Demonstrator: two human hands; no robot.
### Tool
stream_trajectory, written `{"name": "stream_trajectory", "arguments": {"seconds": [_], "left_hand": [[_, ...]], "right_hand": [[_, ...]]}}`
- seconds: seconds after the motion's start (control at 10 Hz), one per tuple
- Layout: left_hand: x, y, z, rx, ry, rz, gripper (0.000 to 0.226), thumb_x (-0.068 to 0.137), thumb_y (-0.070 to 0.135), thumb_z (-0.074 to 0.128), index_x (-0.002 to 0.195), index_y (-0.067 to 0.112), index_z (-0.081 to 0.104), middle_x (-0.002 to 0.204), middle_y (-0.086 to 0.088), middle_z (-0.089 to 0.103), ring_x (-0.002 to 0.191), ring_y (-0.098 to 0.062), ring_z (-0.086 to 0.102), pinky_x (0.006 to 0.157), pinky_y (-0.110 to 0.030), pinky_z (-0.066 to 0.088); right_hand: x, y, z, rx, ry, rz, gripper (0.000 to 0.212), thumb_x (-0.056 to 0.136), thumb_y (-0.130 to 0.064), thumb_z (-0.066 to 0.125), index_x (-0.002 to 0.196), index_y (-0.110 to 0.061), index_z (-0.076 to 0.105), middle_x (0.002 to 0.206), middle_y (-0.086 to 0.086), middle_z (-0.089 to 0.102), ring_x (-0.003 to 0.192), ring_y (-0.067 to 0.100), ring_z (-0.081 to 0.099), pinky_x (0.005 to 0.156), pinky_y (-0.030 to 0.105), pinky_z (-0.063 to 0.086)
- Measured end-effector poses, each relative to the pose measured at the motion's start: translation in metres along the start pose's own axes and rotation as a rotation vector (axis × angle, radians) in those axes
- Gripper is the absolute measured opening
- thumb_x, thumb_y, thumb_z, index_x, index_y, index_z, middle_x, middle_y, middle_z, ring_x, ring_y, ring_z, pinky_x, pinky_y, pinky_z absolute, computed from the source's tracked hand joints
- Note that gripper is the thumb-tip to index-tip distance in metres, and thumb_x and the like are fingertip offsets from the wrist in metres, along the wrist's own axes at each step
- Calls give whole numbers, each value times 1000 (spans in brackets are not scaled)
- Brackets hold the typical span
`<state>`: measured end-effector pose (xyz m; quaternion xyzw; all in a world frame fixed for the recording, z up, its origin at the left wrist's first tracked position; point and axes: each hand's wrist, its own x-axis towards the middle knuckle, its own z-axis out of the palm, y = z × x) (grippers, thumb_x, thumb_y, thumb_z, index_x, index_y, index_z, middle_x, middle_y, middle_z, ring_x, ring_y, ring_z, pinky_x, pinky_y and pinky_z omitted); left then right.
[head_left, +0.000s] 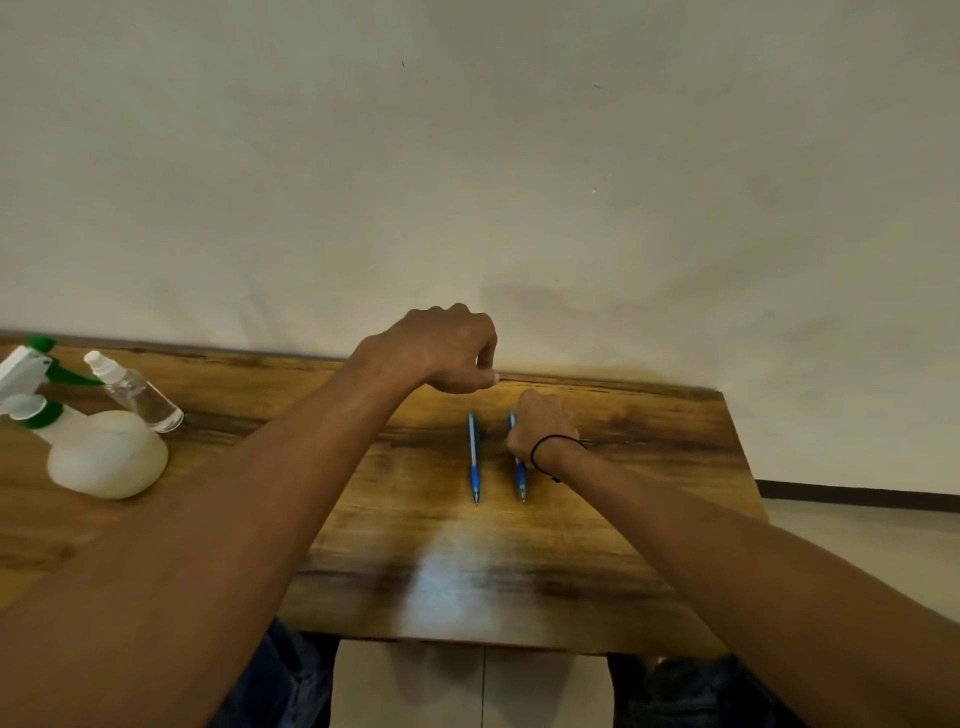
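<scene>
- Plainly, the work centres on two blue pens laid side by side on the table (649, 519), both running away from the person with their tips towards the near edge
- The right hand (543, 428) sits down on the right pen (521, 478), its fingers curled over the barrel's upper half; the back of the hand hides the fingertips, but the pen runs out from under the palm, so it looks like a grip for setting or nudging it into line
- The left pen (474, 457) lies free just beside it, touched by nothing, and the two lie close to parallel, which suggests they are being arranged as a neat pair
- The left hand (447, 348) hovers above the table's far edge, beyond the pens, fingers curled in with the thumb tip against the forefinger; I see nothing between them, so it seems only to be held out of the way
- A black band (540, 457) circles the right wrist
- Well apart to the left stand a white spray bottle (104, 457) with a green trigger and a small clear bottle (137, 397) lying tilted against it, both outside the work
</scene>
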<state>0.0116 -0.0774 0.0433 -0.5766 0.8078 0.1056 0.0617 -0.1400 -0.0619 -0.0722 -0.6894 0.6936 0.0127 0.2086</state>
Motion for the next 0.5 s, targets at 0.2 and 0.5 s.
{"name": "stream_trajectory", "arguments": {"seconds": [0.2, 0.5], "left_hand": [[-11, -7, 4, 15, 26, -22, 32, 98, 52, 62, 115, 25, 68, 126, -4, 66, 108, -23, 64, 74, -34, 40], [-73, 20, -1, -154, 229, -111, 29, 100, 44, 59, 123, 27, 63, 110, 3, 74, 106, -21, 66, 90, -43, 53]], "right_hand": [[-1, -1, -18, 94, 101, 42, 26, 91, -14, 71, 114, -9, 59, 114, 13, 64, 100, 32, 63, 77, 38, 55], [-59, 0, -76, 13, 402, -138, 13, 90, -7, 61, 102, -9, 57, 97, 15, 65, 84, 37, 60, 63, 36, 41]]}}
